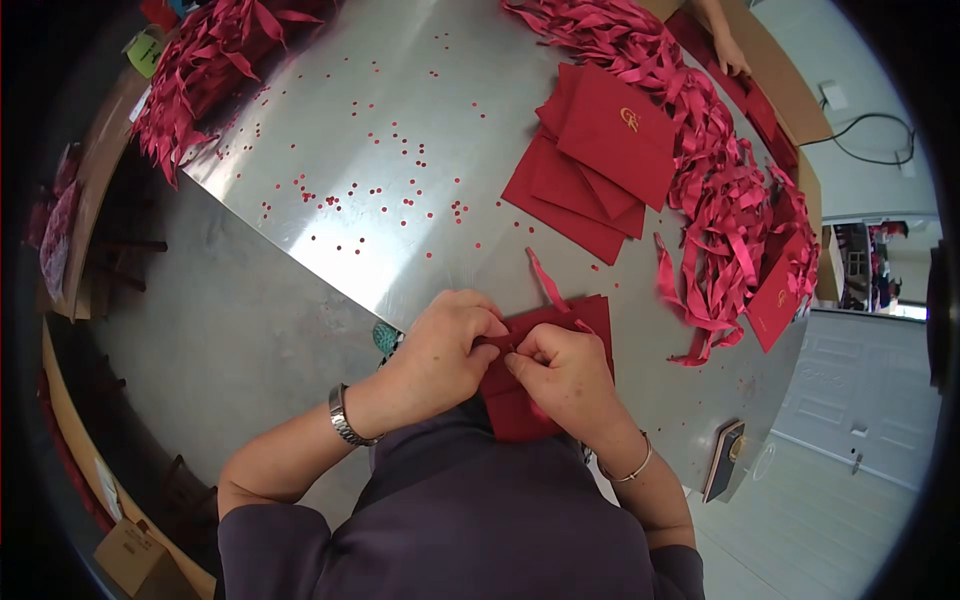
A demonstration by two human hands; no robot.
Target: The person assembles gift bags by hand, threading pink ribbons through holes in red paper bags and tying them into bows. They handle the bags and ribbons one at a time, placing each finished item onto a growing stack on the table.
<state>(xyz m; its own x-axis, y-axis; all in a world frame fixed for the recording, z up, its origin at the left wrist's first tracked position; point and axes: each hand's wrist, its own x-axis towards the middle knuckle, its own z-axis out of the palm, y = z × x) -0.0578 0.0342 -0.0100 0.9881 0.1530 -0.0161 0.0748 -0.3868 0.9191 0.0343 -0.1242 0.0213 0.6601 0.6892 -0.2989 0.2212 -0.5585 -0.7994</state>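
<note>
A flat red paper bag (520, 418) lies at the table's near edge, against my body. My left hand (445, 345) is closed on the bag's upper left part, thumb and fingertips pinched together. My right hand (568, 375) is closed just beside it, its fingertips pinching a small bit of ribbon at the bag. A loop of red ribbon (545, 278) sticks up from the bag's far side. The fingers hide the exact spot where ribbon and bag meet. Beyond my hands is a stack of flat red bags (615, 135), the top one with a gold mark.
Red ribbons (725, 220) are heaped along the right side, more ribboned bags (205, 75) at the far left. Small red paper dots (405, 203) litter the metal table (330, 130). A phone (722, 460) lies at the right edge. Another person's hand (731, 55) reaches into a cardboard box (785, 75).
</note>
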